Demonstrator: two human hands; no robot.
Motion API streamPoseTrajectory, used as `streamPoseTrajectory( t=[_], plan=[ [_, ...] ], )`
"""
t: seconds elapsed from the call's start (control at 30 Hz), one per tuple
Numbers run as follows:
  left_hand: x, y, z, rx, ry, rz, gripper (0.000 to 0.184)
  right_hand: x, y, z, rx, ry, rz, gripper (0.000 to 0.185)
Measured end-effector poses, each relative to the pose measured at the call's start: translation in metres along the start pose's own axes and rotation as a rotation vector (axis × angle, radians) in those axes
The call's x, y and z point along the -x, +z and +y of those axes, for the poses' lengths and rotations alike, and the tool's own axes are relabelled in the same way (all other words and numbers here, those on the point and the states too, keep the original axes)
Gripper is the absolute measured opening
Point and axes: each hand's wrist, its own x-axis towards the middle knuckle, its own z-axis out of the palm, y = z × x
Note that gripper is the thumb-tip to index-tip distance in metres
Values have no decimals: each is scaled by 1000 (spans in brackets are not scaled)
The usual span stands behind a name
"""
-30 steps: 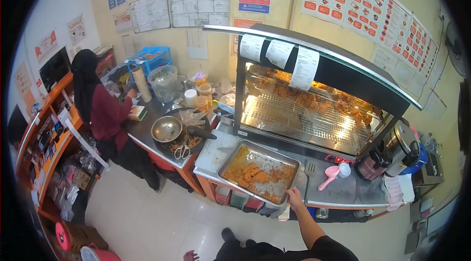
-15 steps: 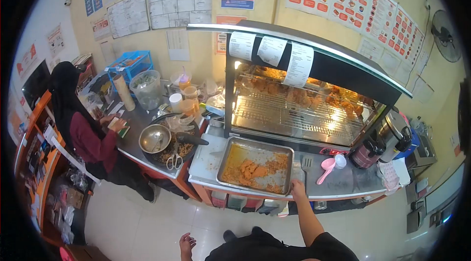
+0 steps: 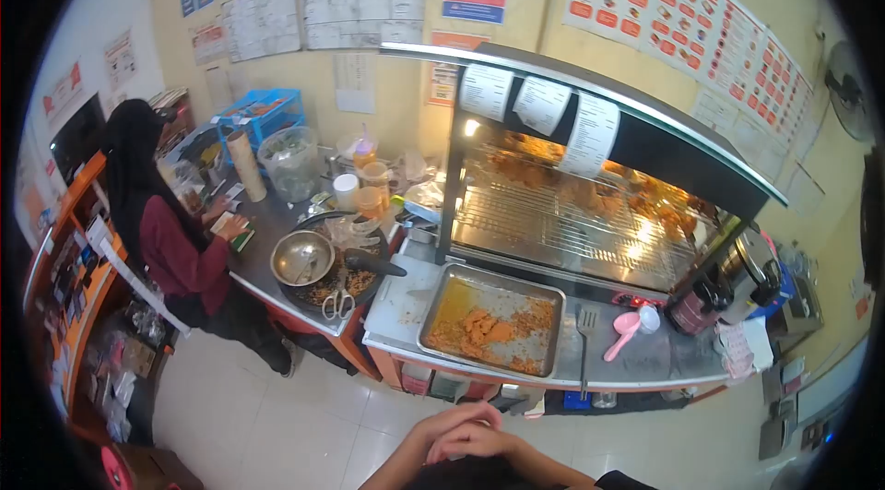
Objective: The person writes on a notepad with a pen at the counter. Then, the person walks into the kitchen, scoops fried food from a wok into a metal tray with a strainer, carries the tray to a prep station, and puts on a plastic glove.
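Observation:
My left hand (image 3: 464,416) and my right hand (image 3: 475,442) are folded together in front of my body, fingers closed over each other. No object shows in either one. Beyond them, on the counter, lies a metal tray (image 3: 553,342) holding orange-brown crumbs (image 3: 487,328) and a yellowish oily layer. To its right are a slotted spatula (image 3: 585,333), a pink scoop (image 3: 622,333) and a small white cup (image 3: 649,318).
A lit glass warmer (image 3: 572,223) with fried pieces stands behind the tray. At left, a black pan (image 3: 369,292) carries a steel bowl (image 3: 302,259) and scissors (image 3: 338,304). A co-worker (image 3: 175,241) stands at the left counter, hands on a small green-and-white item.
My right hand has left the tray's right corner. Both hands have come together in front of me. The view has shifted slightly, and the tray looks to be in the same place.

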Motion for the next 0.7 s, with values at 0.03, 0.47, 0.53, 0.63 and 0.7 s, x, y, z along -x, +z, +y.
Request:
streamPoseTrajectory(
  t=[0.03, 0.47, 0.53, 0.63, 0.7],
  plan=[
    [-5, 4, 4, 16, -73, -125, 36, -7, 6, 6, -17, -3, -131, 24],
    [8, 25, 30, -1152, 356, -9, 28, 8, -20, 79, -21, 306, 13, 27],
    [6, 32, 41, -1155, 443, 61, 27, -3, -29, 52, 82, 268, 0, 26],
    [0, 31, 38, -1189, 624, 136, 26, -17, -34, 32, 98, 234, 15, 26],
    [1, 40, 38, -1305, 540, 87, 26, -17, -28, 28, 99, 227, 23, 26]
  ],
)
